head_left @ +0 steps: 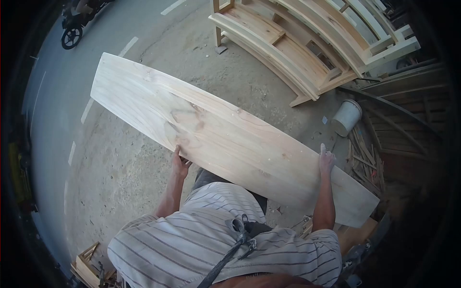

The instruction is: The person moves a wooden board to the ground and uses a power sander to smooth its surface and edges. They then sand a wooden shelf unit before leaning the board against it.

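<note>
A long, pale wooden board point(230, 139) stretches slantwise across the view in front of my body, its far end at the upper left and its near end at the lower right. My left hand point(181, 165) grips the board's near edge, thumb on top and fingers curled underneath. On the right, my right hand point(327, 160) is closed on the far edge, the arm reaching across the board's face. The board's surface shows knots, grain and a few light specks.
Wooden furniture frames point(288, 43) stand at the upper right. Beside them are a whitish bucket point(346, 118) and a pile of wood scraps point(366, 161). A road point(53, 96) with a motorcycle point(72, 34) runs along the left. More wood pieces point(86, 269) lie at the lower left.
</note>
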